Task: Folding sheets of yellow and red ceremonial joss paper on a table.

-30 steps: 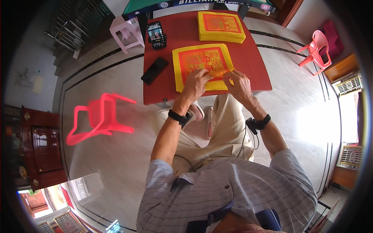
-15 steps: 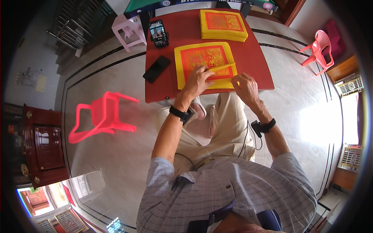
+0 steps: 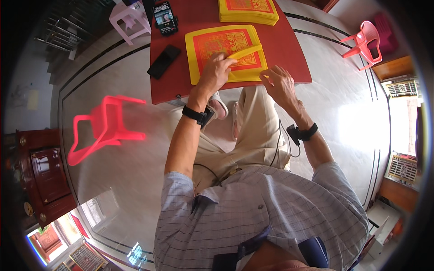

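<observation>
A stack of yellow paper sheets with red and gold printing (image 3: 212, 45) lies near the front edge of the red table. On top of it, a narrow yellow fold of paper (image 3: 247, 52) stands up from the right half. My left hand (image 3: 214, 74) rests over the sheets, its fingertips closed on the left end of that fold. By the stack's lower right corner is my right hand (image 3: 282, 86), fingers bent and a little apart, with nothing visible in them. Whether its thumb touches the corner is hard to see.
A thicker stack of the same paper (image 3: 248, 17) sits farther back on the red table (image 3: 289, 49). A dark phone (image 3: 164, 62) lies at the left, and a lit phone (image 3: 164, 19) stands behind it. Pink chairs (image 3: 106, 122) and a pale stool (image 3: 129, 20) are around the table.
The whole view has shifted, so the table sits higher and farther left. The yellow fold looks wider now, with my left fingers still on it. My right hand stays by the corner.
</observation>
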### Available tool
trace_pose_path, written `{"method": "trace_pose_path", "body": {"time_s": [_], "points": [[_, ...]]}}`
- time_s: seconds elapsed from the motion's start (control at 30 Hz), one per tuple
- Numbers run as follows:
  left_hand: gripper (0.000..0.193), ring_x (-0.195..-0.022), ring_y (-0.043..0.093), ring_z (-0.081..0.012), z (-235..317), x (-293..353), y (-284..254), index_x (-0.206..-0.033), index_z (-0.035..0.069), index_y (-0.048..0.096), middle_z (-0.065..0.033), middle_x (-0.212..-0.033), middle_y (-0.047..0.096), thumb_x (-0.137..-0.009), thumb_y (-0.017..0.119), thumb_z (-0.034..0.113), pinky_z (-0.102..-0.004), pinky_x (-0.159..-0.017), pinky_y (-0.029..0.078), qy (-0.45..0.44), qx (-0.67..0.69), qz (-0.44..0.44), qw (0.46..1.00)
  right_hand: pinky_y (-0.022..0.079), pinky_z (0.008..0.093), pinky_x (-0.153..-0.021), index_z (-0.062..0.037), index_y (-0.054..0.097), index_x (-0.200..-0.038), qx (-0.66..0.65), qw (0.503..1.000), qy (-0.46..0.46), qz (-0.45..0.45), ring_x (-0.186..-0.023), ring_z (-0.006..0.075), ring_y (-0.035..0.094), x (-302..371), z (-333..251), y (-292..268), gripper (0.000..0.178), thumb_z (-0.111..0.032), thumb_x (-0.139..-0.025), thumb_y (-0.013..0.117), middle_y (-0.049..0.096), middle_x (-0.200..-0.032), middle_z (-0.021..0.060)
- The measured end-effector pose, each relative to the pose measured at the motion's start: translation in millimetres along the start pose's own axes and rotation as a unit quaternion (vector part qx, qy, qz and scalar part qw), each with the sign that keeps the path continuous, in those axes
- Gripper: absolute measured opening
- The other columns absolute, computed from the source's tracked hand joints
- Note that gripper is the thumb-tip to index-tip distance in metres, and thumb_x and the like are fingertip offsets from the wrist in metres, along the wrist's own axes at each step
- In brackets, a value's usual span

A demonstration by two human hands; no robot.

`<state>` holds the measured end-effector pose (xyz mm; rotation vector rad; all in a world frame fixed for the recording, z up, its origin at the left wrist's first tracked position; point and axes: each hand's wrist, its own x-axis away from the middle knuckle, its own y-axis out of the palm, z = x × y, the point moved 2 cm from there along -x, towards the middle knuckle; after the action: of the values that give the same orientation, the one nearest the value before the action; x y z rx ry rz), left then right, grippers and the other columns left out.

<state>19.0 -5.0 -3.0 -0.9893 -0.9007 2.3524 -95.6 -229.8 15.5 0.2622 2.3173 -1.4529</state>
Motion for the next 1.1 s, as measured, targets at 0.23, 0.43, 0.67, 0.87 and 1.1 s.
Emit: {"method": "trace_pose_path", "body": {"time_s": [0.23,0.43,0.67,0.87,1.1], "points": [[0.040,-0.118,0.063,-0.0377,1,0,2,-0.117,0.006,0.074,-0.0149,-0.120,0.070,-0.082,0.069,-0.013,-0.0457,-0.103,0.054,0.001,0.011,0.010,1.000,0.051,0.0438,-0.086,-0.0095,0.077,-0.099,0.014,0.998,-0.062,0.010,-0.102,0.0296,0.065,-3,-8,4,0.012,-0.014,-0.088,0.078,0.068,-0.102,0.0065],[0.041,-0.118,0.063,-0.0380,2,1,0,-0.119,0.007,0.075,-0.0153,-0.120,0.071,-0.084,0.067,-0.012,-0.0466,-0.103,0.054,-0.004,-0.004,0.007,1.000,0.049,0.0439,-0.096,-0.0113,0.078,-0.107,0.018,0.994,-0.103,-0.001,-0.114,0.0301,0.061,-20,-26,21,0.024,-0.021,-0.085,0.082,0.067,-0.113,0.0070],[0.037,-0.108,0.065,-0.0374,5,-1,0,-0.115,0.005,0.078,-0.0167,-0.108,0.071,-0.083,0.065,-0.009,-0.0463,-0.098,0.054,-0.003,-0.009,0.027,1.000,0.045,0.0457,-0.103,-0.0126,0.078,-0.110,0.014,0.992,-0.124,-0.011,-0.119,0.0310,0.059,-36,-32,40,0.029,-0.023,-0.083,0.083,0.066,-0.119,0.0080],[0.039,-0.110,0.065,-0.0370,6,1,0,-0.114,0.004,0.078,-0.0163,-0.109,0.071,-0.081,0.066,-0.011,-0.0455,-0.100,0.054,0.009,0.005,0.035,0.999,0.049,0.0461,-0.100,-0.0119,0.077,-0.111,-0.007,0.992,-0.123,-0.006,-0.117,0.0319,0.061,-41,-32,41,0.034,-0.021,-0.079,0.087,0.065,-0.118,0.0079],[0.040,-0.111,0.064,-0.0371,7,2,-2,-0.114,0.004,0.078,-0.0171,-0.110,0.071,-0.080,0.065,-0.012,-0.0453,-0.101,0.054,0.009,-0.002,0.035,0.999,0.049,0.0456,-0.099,-0.0136,0.077,-0.112,-0.012,0.991,-0.132,-0.018,-0.117,0.0314,0.061,-41,-33,42,0.033,-0.019,-0.080,0.086,0.065,-0.116,0.0074]]}}
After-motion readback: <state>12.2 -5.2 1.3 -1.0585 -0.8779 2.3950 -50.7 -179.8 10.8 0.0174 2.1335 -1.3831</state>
